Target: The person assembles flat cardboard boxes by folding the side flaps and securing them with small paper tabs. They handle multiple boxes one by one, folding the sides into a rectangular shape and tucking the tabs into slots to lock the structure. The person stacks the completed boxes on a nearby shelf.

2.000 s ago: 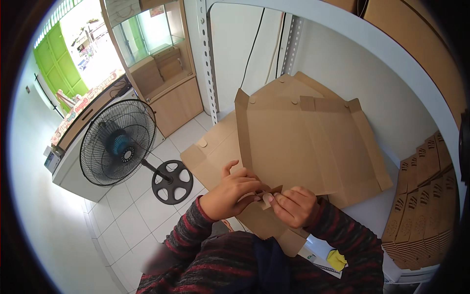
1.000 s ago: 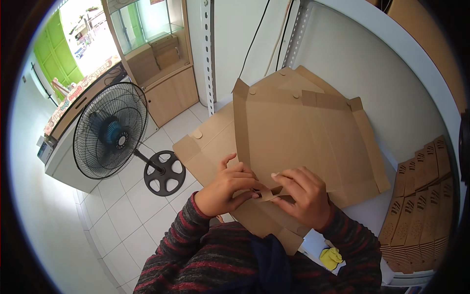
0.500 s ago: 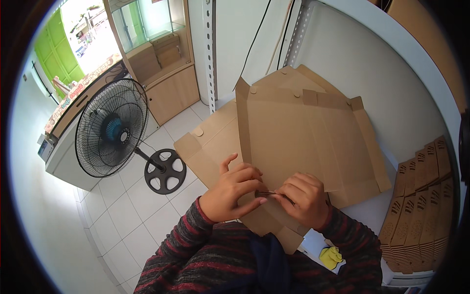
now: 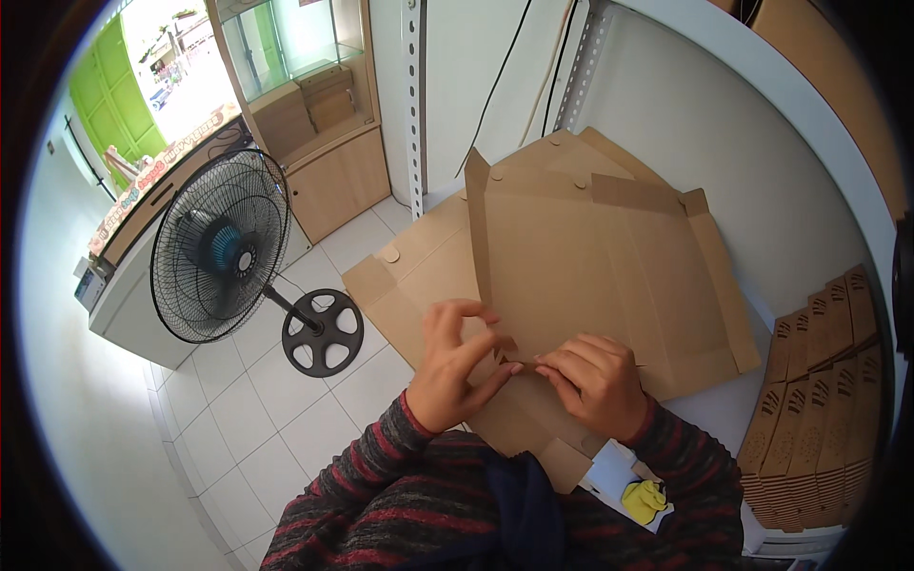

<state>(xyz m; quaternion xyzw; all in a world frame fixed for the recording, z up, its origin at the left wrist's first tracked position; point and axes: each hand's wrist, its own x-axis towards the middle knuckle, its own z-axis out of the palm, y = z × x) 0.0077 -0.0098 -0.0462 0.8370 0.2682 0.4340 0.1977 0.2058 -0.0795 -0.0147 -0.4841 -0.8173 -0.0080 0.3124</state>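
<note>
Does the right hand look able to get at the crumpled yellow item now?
Probably yes: the crumpled yellow item lies near the striped right sleeve, with nothing seen lying on it. The right hand would likely have to leave the brown cardboard first.

Dark print (image 4: 820,390) marks stacked brown cartons (image 4: 809,452) at right.
Coloured lettering (image 4: 152,176) runs along a cover (image 4: 113,221) at left.

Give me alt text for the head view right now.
A person's bare left hand and bare right hand work close together at creased brown cardboard sheets; a black round-caged fan stands left on white tiles.
</note>
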